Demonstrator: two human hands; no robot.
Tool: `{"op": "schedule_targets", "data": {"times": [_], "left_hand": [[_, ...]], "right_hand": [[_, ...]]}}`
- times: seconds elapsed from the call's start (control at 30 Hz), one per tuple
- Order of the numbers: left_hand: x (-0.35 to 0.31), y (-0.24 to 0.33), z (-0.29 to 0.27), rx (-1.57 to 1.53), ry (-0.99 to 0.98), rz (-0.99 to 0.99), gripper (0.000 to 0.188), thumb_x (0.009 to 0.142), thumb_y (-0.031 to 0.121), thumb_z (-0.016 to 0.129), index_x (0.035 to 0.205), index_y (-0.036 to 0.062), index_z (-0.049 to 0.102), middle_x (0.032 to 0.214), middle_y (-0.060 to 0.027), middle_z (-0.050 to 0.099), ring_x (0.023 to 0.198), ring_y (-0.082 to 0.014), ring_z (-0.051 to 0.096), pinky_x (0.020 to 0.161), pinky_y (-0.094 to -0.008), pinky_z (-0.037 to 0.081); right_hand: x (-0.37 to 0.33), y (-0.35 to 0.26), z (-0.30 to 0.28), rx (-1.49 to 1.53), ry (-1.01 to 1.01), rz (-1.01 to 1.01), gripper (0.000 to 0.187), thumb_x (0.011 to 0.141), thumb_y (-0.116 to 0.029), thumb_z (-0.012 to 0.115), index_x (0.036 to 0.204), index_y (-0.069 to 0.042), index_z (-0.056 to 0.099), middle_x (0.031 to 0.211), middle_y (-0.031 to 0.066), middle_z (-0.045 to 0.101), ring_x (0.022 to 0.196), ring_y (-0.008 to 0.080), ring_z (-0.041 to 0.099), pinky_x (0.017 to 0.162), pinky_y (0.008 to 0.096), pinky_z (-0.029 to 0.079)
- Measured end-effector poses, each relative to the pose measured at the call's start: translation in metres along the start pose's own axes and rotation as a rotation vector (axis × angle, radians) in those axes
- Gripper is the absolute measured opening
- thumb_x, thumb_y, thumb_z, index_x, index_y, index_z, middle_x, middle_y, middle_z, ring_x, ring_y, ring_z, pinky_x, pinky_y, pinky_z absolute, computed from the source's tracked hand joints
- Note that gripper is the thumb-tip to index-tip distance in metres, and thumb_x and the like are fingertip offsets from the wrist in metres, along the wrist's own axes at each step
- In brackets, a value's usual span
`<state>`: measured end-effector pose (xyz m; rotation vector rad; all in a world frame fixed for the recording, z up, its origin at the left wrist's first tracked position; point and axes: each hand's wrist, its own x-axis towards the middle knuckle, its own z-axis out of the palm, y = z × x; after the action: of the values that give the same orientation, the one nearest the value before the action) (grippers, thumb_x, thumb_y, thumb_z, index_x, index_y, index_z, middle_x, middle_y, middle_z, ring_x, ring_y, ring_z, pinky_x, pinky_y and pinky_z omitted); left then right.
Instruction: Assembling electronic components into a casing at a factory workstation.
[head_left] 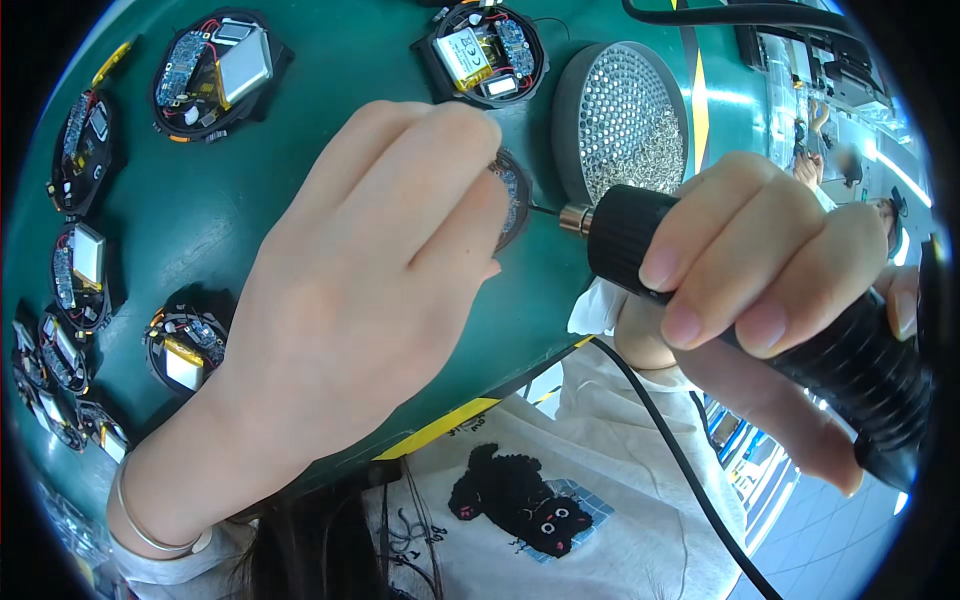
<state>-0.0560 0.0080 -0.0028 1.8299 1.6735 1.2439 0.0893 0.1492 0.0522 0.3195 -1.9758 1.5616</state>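
Note:
My left hand (pixel 370 250) is closed over a round dark electronic module (pixel 517 195); most of the module is hidden beneath the fingers. Only its right edge shows, with a bit of circuit board. In my right hand (pixel 770 250) is a black electric screwdriver (pixel 628 238), fingers wrapped round its barrel. Its thin bit points left and reaches close to the module's edge; I cannot tell whether it touches. Just behind the screwdriver's tip stands a round grey dish (pixel 566 130) with a perforated plate, many small silvery screws lying in it.
Similar open round modules with boards and batteries sit on the green mat (pixel 330 60): one module (pixel 485 55) at the back, another (pixel 215 75) at back left, several along the left. A black cable (pixel 680 450) hangs past the table's yellow-striped front edge (pixel 440 425). Another person's hand (pixel 808 168) shows far right.

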Motion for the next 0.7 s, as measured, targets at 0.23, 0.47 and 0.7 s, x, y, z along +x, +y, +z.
{"op": "schedule_targets", "data": {"times": [0.23,0.47,0.7], "left_hand": [[-0.009,-0.003,0.008,0.093,-0.004,-0.053,0.040,0.057,0.004,0.079,0.092,0.0003,0.060,0.103,-0.0141,0.053,0.096,-0.0337,0.055,0.079,-0.0401,0.047],[-0.003,-0.001,0.007,0.015,-0.079,-0.136,0.044,0.057,0.001,0.078,0.096,-0.0022,0.059,0.108,-0.0157,0.046,0.097,-0.0293,0.056,0.081,-0.0372,0.050],[0.001,0.004,0.004,-0.075,0.046,-0.074,0.042,0.057,-0.005,0.078,0.094,-0.0025,0.058,0.117,-0.0164,0.041,0.104,-0.0276,0.054,0.085,-0.0361,0.051]], "right_hand": [[0.000,-0.004,-0.005,0.170,-0.120,0.433,0.040,0.085,-0.037,0.061,0.094,0.002,0.057,0.084,0.0118,0.058,0.064,0.0232,0.058,0.056,0.0312,0.048],[-0.001,0.013,0.002,0.123,-0.095,0.229,0.056,0.083,-0.049,0.061,0.111,-0.002,0.048,0.085,0.0099,0.055,0.059,0.0194,0.058,0.049,0.0309,0.047],[-0.007,0.011,-0.021,0.171,0.008,-0.023,0.079,0.083,-0.068,0.051,0.125,-0.002,0.043,0.090,0.0077,0.053,0.065,0.0157,0.056,0.057,0.0309,0.046]]}}
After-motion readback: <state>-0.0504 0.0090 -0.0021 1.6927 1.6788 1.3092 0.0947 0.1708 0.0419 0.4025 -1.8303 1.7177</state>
